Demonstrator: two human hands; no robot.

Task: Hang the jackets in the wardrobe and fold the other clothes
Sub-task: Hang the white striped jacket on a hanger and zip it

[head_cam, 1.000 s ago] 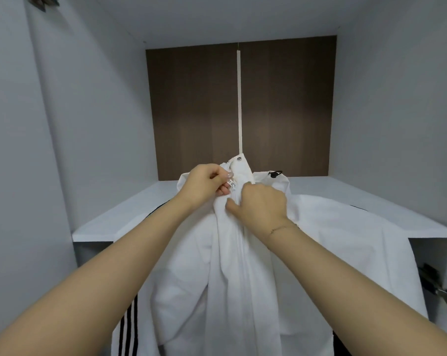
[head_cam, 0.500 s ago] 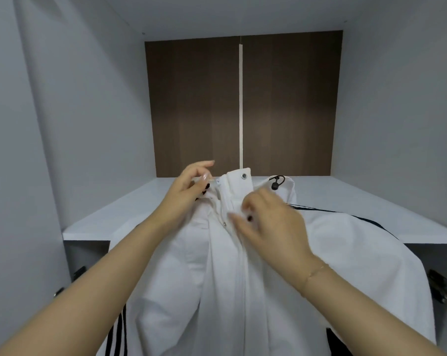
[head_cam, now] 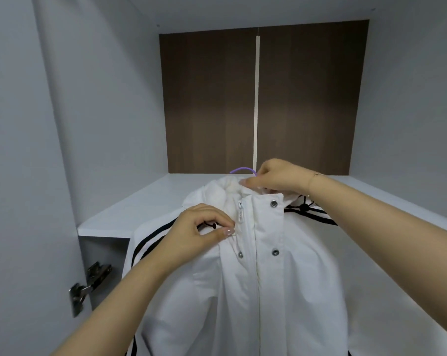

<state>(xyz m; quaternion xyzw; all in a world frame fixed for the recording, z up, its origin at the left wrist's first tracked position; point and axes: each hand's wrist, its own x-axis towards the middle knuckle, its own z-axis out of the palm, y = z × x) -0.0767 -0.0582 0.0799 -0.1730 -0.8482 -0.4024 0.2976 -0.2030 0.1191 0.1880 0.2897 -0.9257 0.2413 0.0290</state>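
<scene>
Both forearms are bare, sleeveless; the right hand (head_cam: 276, 176) wears a thin bracelet (head_cam: 316, 174) behind the fingers; the left hand (head_cam: 199, 232) shows pale polished nails.

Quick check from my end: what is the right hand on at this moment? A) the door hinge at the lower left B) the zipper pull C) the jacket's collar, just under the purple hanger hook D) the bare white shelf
C: the right hand pinches the top of the white jacket at its collar, just beside the purple hanger hook, while the left hand pinches the fabric lower down beside the zipper.
</scene>
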